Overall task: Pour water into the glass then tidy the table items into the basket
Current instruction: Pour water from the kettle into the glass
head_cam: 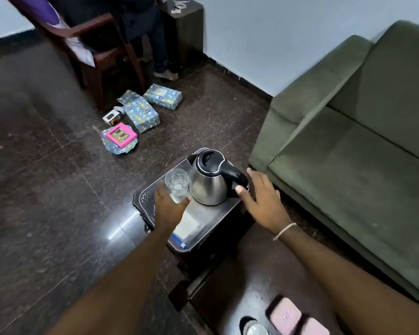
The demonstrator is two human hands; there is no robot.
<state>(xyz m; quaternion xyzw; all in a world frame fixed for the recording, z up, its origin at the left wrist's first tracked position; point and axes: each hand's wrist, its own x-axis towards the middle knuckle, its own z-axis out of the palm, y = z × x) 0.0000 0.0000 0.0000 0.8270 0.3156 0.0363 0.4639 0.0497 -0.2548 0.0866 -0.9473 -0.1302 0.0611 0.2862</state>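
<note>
A steel kettle (pixel 209 183) with a black lid and handle stands on a dark tray (pixel 145 197) atop a small table. Left of it is a clear glass (pixel 177 183) with some water in it. My left hand (pixel 168 209) wraps around the lower part of the glass. My right hand (pixel 261 199) hovers open beside the kettle's handle, the thumb touching or nearly touching it. A white paper in a clear sleeve (pixel 186 226) lies on the tray's near part. No basket is in view.
A green sofa (pixel 348 141) fills the right side. Wrapped boxes (pixel 140 113) and a pink frame (pixel 121 135) lie on the dark floor beyond the table. A wooden chair (pixel 102 56) and a person's legs (pixel 160 44) stand at the back. Pink slippers (pixel 290 315) are near my feet.
</note>
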